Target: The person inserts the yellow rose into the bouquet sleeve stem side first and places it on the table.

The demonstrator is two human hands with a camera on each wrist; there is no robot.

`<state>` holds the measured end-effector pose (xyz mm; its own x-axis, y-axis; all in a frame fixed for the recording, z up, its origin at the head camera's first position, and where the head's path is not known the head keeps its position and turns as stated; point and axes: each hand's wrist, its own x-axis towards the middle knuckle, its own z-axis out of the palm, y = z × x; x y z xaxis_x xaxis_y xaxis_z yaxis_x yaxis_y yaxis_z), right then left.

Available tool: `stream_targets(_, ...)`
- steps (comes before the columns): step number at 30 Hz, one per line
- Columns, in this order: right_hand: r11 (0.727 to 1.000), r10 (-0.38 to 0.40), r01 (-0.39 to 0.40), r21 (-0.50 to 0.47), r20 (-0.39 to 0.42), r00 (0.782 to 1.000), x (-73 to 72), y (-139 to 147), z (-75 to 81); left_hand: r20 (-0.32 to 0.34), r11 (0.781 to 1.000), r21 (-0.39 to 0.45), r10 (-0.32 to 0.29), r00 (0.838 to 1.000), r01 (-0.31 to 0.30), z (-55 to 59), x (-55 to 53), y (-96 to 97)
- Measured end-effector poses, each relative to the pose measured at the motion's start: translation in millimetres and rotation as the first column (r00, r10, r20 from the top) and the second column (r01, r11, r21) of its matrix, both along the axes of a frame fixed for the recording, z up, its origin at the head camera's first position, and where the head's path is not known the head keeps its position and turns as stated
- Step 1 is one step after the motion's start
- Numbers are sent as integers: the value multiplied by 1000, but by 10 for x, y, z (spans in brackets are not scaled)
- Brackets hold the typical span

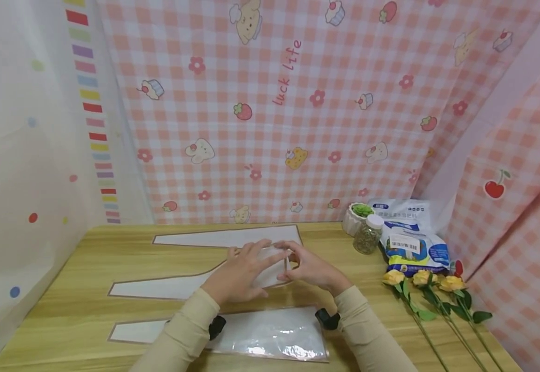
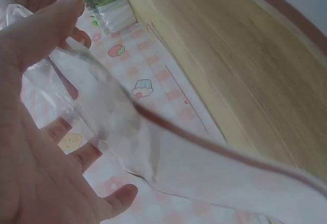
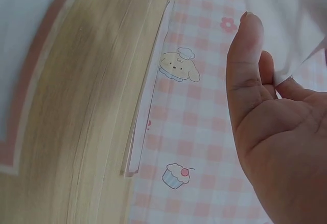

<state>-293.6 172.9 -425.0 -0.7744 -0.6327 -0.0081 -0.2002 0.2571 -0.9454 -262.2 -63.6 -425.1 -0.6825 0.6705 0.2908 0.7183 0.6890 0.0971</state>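
A white, brown-edged, tapered flower sleeve (image 1: 160,287) is raised at its wide end between both hands, its narrow end pointing left. My left hand (image 1: 246,271) touches this wide end with spread, mostly straight fingers; in the left wrist view, the clear film (image 2: 104,98) runs between thumb side and fingers. At the sleeve's right edge, my right hand (image 1: 313,268) pinches the film, and the right wrist view shows the white sheet (image 3: 286,29) drawn toward its fingers. Two similar sleeves lie flat, a far one (image 1: 223,238) and a near shiny one (image 1: 270,336).
Yellow roses (image 1: 422,279) with long stems lie on the wooden table (image 1: 74,305) at the right. Behind them sit printed packets (image 1: 414,253), a lidded jar (image 1: 367,238) and a white potted succulent (image 1: 352,221). A checked curtain (image 1: 270,134) borders the back.
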Motion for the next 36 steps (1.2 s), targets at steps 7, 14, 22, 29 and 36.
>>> stream_targets(7,1000,-3,3,1,10,1000,11,8,-12,-33,1000,-15,-7,999,6,-7,-10,-21)
stream_targets(14,997,41,-38,-63,53,998,-3,27,-48,-57,1000,27,-14,998,15,11,-34,-92)
stream_targets(22,987,-52,70,-143,128,990,-29,47,-79,-73,998,59,-19,997,23,-16,-48,-136)
stream_targets(29,985,-33,46,-167,81,996,9,28,-42,-81,997,55,-45,996,50,-12,-31,-90)
stream_targets(36,995,-23,27,-97,39,999,15,-6,1,-72,997,54,-57,996,61,-4,-61,-99)
